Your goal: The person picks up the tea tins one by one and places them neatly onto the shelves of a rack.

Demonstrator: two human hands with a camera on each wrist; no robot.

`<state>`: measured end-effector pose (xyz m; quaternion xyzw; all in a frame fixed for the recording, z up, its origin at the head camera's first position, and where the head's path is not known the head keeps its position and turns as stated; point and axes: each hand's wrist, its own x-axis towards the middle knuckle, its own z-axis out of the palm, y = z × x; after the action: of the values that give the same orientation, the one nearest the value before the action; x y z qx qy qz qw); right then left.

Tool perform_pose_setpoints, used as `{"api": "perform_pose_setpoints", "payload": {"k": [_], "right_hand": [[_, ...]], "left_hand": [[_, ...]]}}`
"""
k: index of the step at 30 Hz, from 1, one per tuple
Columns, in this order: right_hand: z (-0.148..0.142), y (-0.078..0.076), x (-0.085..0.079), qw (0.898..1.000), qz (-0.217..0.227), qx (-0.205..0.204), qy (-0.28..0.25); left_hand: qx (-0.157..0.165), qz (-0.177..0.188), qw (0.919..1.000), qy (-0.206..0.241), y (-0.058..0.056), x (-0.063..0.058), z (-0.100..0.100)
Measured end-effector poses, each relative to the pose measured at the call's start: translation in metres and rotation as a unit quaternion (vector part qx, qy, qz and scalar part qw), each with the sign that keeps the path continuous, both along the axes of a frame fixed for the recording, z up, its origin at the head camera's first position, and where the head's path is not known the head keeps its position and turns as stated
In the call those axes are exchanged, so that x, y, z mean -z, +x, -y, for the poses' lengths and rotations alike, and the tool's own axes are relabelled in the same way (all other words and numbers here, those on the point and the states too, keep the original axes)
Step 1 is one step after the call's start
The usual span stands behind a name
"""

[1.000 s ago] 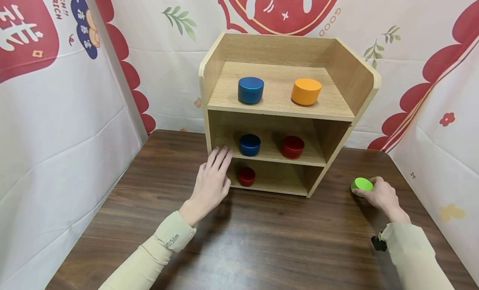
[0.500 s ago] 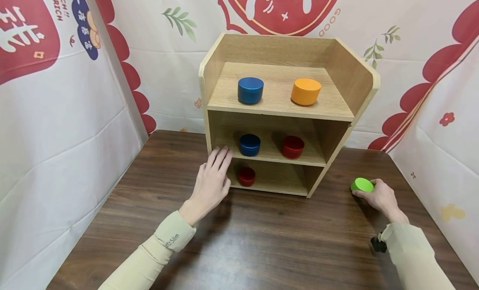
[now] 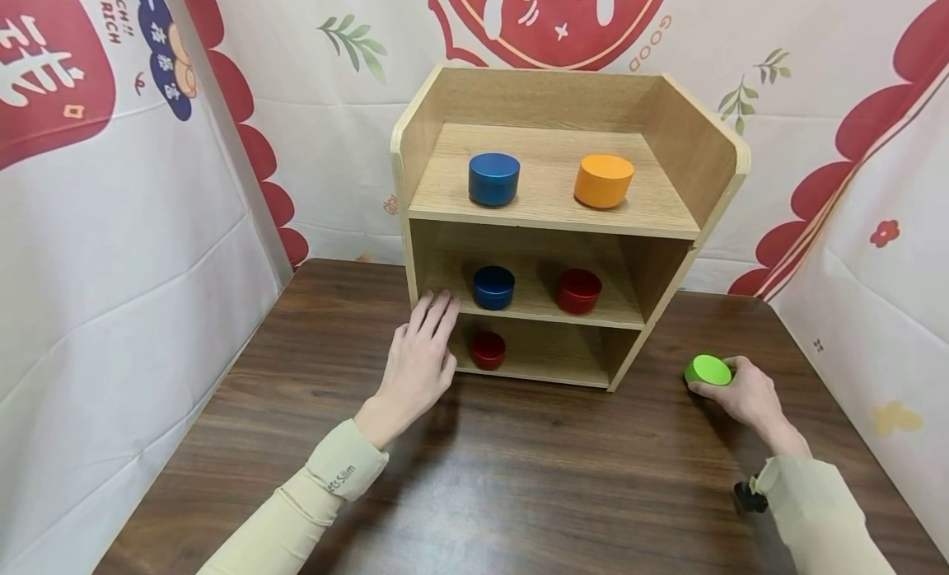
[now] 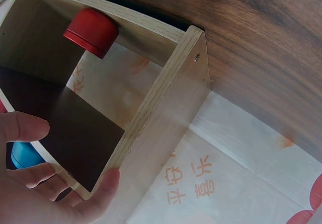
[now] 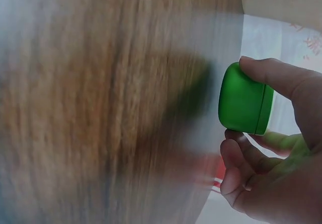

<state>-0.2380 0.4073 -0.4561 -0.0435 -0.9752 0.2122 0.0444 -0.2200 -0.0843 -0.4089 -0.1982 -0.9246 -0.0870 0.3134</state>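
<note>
A small round green tin (image 3: pixel 708 371), with a lid seam showing in the right wrist view, is pinched by my right hand (image 3: pixel 749 396) between thumb and fingers, just above the table. My left hand (image 3: pixel 421 348) grips the wooden shelf unit (image 3: pixel 549 223) at its left front, where the middle board meets the side panel. In the left wrist view its thumb (image 4: pixel 27 127) lies below that board. The top level bears a blue tin (image 3: pixel 493 179) and an orange tin (image 3: pixel 604 181). Another blue tin (image 3: pixel 493 287) and a red tin (image 3: pixel 579 292) stand on the middle level; a smaller red tin (image 3: pixel 488 350) sits at the bottom left.
The dark wooden table (image 3: pixel 519 476) carries the shelf unit near its back edge. White printed cloth (image 3: pixel 334 163) hangs behind and on both sides. A black wrist device (image 3: pixel 750 497) sits under the right cuff.
My right hand has moved slightly left with the green tin, which has come up a little from the table. The left hand and the tins on the shelf unit have stayed put.
</note>
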Motion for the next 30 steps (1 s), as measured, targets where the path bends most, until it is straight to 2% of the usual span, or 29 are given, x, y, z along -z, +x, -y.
{"api": "perform_pose_setpoints", "payload": {"k": [6,18,30], "right_hand": [[0.010,0.006,0.000,1.000,-0.026,-0.017,0.003],[0.035,0.020,-0.009,0.999,-0.023,-0.042,-0.009],[0.066,0.035,-0.015,0.994,-0.059,-0.085,-0.018]], "left_hand": [[0.002,0.005,1.0000,0.005,0.000,0.000,0.000],[0.000,-0.009,1.0000,0.005,-0.001,0.002,0.000],[0.000,-0.004,1.0000,0.006,-0.001,0.002,0.000]]}}
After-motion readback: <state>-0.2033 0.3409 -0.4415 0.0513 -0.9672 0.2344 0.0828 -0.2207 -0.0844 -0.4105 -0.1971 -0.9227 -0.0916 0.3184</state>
